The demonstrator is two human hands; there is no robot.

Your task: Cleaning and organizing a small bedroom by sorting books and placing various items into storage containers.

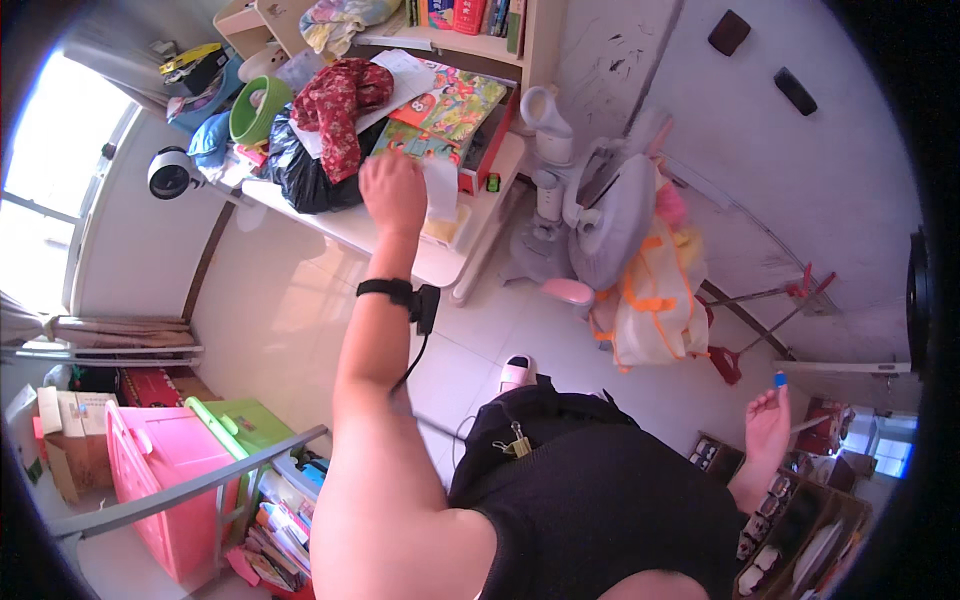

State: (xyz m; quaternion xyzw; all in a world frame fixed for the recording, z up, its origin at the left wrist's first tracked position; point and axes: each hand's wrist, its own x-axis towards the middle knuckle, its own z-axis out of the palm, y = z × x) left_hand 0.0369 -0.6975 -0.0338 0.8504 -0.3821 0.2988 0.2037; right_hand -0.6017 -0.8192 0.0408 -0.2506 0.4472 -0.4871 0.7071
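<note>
My left hand (393,192) reaches out over the desk, its back up and its fingers curled. What is under those fingers is hidden. A white sheet of paper (440,188) hangs beside the hand, and I cannot tell whether the fingers grip it. Just beyond lie a dark red floral cloth (345,110) and a black plastic bag (305,175). A colourful picture book (455,105) rests on a red-edged box (472,175). Off at the right, my right hand (767,425) is raised, pinching a small blue object (780,380) at its fingertips.
On the crowded desk (440,262) are a green basket (260,108) and a small green toy car (493,182). A grey child's slide (605,215) and a white-and-orange bag (655,310) stand right of it. Pink (165,480) and green storage bins (245,435) sit lower left behind a grey rail (190,497).
</note>
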